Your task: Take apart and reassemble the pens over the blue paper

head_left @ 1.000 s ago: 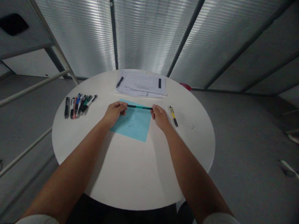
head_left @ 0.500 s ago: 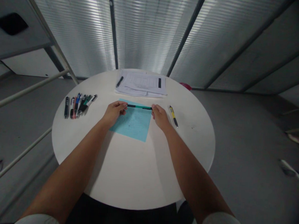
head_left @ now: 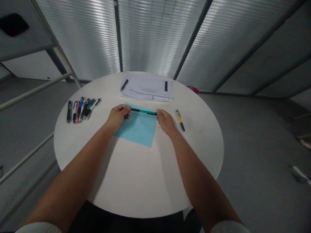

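A green and black pen (head_left: 144, 111) stretches sideways between my two hands, above the far part of a light blue sheet of paper (head_left: 136, 129). My left hand (head_left: 118, 116) pinches its left end. At the other end, the fingertips of my right hand (head_left: 165, 120) close on the pen. A yellow and black pen (head_left: 180, 121) lies just to the right of my right hand. Well to the left of my left hand rests a group of several pens (head_left: 82, 110) in black, red, blue, green and white.
A stack of white printed papers (head_left: 149, 87) lies at the far side of the round white table (head_left: 137, 184), with a black pen (head_left: 124, 85) on it. A metal frame (head_left: 30, 94) stands to the left. Blinds (head_left: 154, 30) hang behind.
Both hands and the green and black pen have shifted very slightly to the left. The pen's right end is tilted a little lower.
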`<action>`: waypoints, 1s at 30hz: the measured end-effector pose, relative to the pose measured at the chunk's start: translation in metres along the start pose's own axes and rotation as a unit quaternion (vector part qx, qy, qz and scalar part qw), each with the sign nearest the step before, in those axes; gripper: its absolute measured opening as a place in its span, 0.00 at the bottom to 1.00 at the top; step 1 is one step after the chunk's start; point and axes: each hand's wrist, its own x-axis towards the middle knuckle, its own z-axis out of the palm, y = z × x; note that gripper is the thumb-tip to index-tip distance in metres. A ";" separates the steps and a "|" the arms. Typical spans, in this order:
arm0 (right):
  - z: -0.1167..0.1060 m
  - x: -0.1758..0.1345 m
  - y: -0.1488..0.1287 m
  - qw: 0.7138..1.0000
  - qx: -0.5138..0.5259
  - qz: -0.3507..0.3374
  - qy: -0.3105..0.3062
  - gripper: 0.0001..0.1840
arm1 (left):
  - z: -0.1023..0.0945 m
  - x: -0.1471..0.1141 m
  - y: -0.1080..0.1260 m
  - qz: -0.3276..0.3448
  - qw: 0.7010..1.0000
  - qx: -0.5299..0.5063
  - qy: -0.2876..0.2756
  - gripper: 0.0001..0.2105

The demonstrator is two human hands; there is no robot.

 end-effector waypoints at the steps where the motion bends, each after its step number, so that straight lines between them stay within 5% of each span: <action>1: 0.000 0.000 0.000 1.000 -0.012 -0.013 0.010 0.28 | 0.000 0.000 0.000 0.001 1.000 -0.002 0.001 0.11; 30: 0.001 0.001 0.001 0.998 -0.050 -0.025 0.015 0.26 | -0.005 0.003 -0.004 0.003 1.000 0.009 0.008 0.10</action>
